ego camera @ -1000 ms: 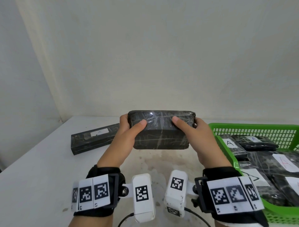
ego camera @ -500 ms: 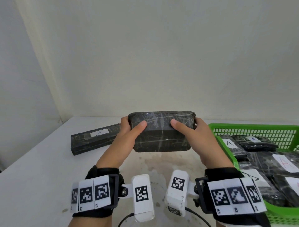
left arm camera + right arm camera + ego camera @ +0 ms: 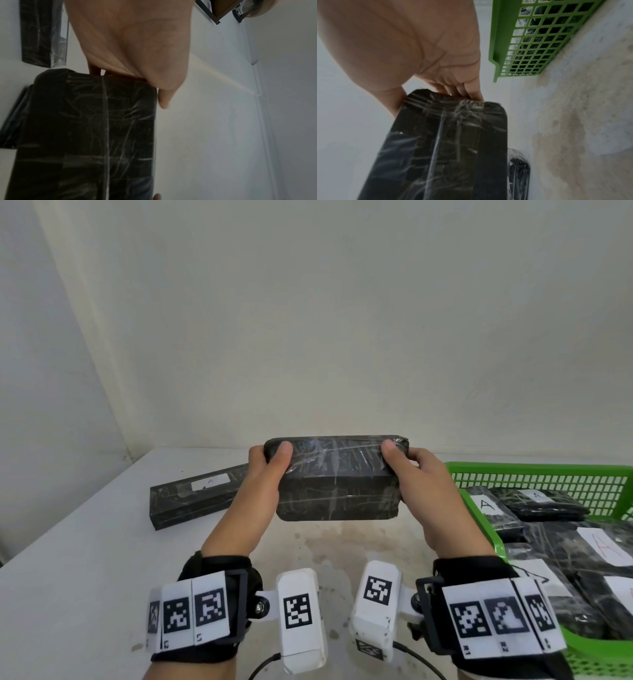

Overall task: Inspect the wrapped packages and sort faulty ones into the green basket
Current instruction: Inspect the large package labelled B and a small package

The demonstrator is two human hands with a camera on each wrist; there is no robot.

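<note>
A black box-shaped package (image 3: pixel 337 477) wrapped in clear film is held up above the white table. My left hand (image 3: pixel 265 470) grips its left end, thumb on the near top edge. My right hand (image 3: pixel 411 474) grips its right end the same way. The wrist views show the package (image 3: pixel 89 128) (image 3: pixel 447 148) from its ends, with my fingers behind it. The green basket (image 3: pixel 534 475) stands at the right with several wrapped packages marked "A" inside. No label shows on the faces turned to me.
A long, thin black wrapped package (image 3: pixel 198 496) with a white label lies on the table at the left, behind my left hand. The white table (image 3: pixel 85 577) has a stained patch under my hands. A wall closes off the back.
Both thumbs have slid outward along the package toward its ends, and the package has tipped slightly so more of its top face shows.
</note>
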